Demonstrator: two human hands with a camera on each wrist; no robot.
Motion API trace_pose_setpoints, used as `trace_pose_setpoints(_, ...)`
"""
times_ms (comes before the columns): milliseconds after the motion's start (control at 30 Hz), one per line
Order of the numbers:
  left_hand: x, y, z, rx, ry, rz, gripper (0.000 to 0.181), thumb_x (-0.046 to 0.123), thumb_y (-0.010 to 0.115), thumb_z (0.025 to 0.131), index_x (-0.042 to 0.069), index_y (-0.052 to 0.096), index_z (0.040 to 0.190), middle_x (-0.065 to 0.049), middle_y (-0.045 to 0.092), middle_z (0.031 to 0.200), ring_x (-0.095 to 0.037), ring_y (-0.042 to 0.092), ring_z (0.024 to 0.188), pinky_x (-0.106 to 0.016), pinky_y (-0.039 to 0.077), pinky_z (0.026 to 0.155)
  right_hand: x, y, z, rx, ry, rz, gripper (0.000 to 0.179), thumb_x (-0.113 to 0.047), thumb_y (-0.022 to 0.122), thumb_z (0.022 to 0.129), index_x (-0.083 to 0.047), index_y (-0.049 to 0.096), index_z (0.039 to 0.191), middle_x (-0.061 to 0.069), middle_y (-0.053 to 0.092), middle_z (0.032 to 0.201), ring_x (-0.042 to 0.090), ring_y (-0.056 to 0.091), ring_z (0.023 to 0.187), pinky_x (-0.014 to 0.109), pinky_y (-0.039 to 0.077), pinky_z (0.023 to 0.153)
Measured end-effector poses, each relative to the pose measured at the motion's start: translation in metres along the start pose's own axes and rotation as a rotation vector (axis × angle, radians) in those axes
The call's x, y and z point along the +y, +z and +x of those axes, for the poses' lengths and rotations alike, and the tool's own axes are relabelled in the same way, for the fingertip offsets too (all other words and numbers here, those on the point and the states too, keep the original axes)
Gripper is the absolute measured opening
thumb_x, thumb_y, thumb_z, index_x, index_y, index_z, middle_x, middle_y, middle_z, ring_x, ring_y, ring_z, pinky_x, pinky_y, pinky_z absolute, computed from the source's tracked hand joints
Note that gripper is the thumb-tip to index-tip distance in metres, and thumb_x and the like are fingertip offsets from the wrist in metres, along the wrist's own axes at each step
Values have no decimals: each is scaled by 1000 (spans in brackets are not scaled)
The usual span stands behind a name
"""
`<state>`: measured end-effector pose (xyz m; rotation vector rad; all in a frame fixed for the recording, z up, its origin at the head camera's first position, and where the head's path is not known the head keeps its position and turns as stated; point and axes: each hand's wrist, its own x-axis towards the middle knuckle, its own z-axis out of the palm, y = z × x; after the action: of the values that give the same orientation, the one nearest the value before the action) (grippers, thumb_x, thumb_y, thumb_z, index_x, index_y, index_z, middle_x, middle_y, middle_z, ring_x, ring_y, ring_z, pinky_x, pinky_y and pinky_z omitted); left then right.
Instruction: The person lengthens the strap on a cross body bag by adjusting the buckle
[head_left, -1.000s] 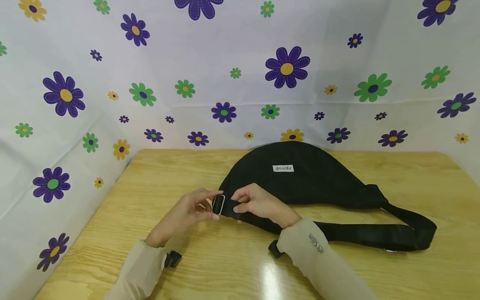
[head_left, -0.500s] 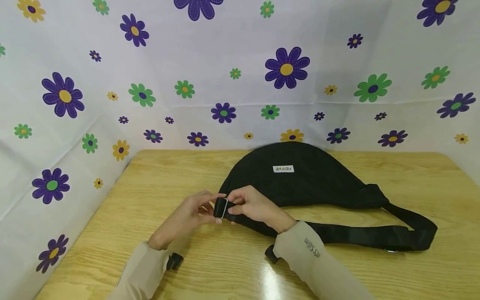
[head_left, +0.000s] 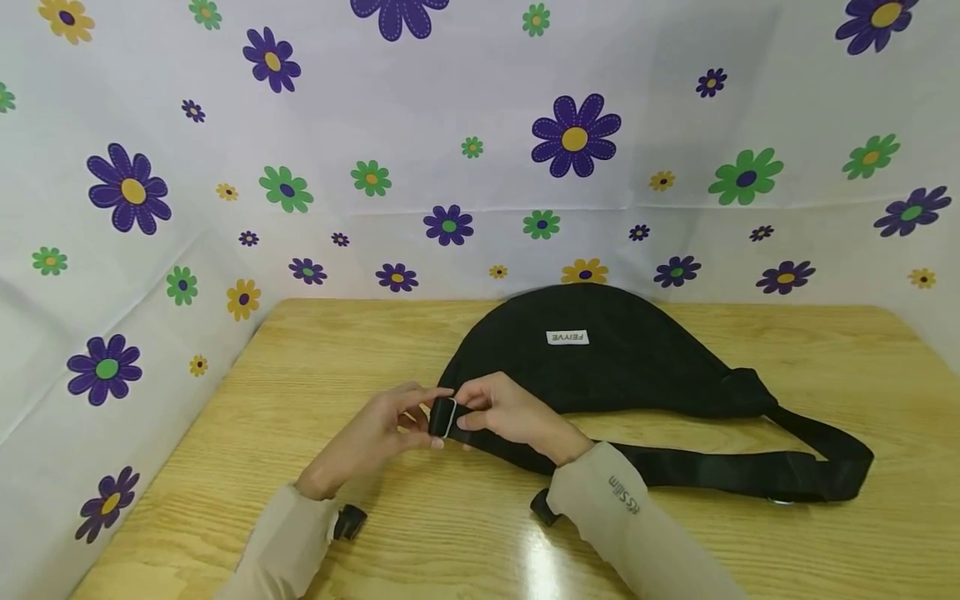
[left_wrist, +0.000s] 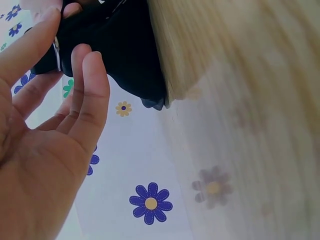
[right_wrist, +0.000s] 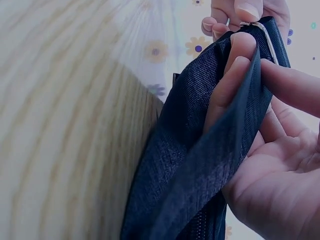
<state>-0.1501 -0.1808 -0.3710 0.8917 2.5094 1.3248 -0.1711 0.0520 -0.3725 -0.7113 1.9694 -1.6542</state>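
A black waist bag with a white label lies on the wooden table, its rounded side toward the back. At the bag's left end, my left hand holds a silver metal strap slide by its edges, between thumb and index finger. Black webbing forms a short loop on the left of the slide. Close on the slide's right, my right hand pinches the strap between thumb and fingers. In the right wrist view the strap runs back over those fingers, and a zipper shows below.
The rest of the strap runs right along the table and bends back to the bag's right end. A small dark piece sits at each sleeve. Behind the wooden table hangs a white flowered cloth.
My right hand has shifted slightly left, closer to the slide. More webbing now shows as a loop on the slide's left side. Over the last half second hardly anything moves.
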Motion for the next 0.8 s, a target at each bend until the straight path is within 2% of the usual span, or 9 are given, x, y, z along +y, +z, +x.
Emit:
trace_pose_setpoints(233, -1, 0, 0, 6, -6, -26, 53, 7, 77, 91, -7, 57, 138, -11, 63, 115, -17, 62, 89, -32, 55, 83, -3, 2, 1, 30, 8, -21, 13, 8, 60, 95, 10, 67, 106, 14, 74, 91, 20, 69, 80, 36, 51, 95)
trace_pose_setpoints(333, 0, 0, 1, -1, 5, -26, 53, 7, 77, 91, -7, 57, 138, -11, 63, 113, -17, 63, 89, -33, 56, 83, -2, -5, 0, 25, 34, -44, 14, 4, 63, 95, 9, 67, 108, 9, 74, 90, 16, 67, 81, 33, 51, 91)
trace_pose_setpoints(467, -1, -2, 1, -7, 5, -19, 54, 6, 77, 91, -6, 56, 139, -11, 63, 114, -16, 64, 88, -32, 56, 82, 0, -18, -3, -51, 69, -98, 15, 3, 65, 94, 9, 68, 107, 4, 71, 80, 11, 63, 74, 26, 47, 83)
trace_pose_setpoints(533, -2, -2, 0, -6, 5, -17, 54, 6, 76, 91, -6, 56, 139, -12, 64, 116, -16, 64, 88, -32, 56, 81, 1, -22, -4, -96, 67, -99, 14, 5, 63, 94, 11, 68, 106, 6, 72, 77, 11, 64, 70, 25, 48, 81)
trace_pose_setpoints(633, -2, -2, 0, -2, 10, -21, 54, 5, 76, 91, -6, 56, 139, -14, 64, 118, -16, 64, 88, -31, 56, 80, 2, -21, -4, -128, 47, -55, 12, 9, 59, 95, 13, 67, 103, 11, 73, 79, 14, 69, 68, 26, 52, 79)
trace_pose_setpoints(800, 0, 0, 3, 4, 20, -24, 53, 6, 78, 89, -3, 59, 138, -13, 65, 121, -17, 62, 88, -31, 56, 80, -3, -11, -1, -70, 31, 34, 10, 11, 57, 96, 13, 67, 98, 12, 73, 83, 16, 68, 65, 32, 58, 72)
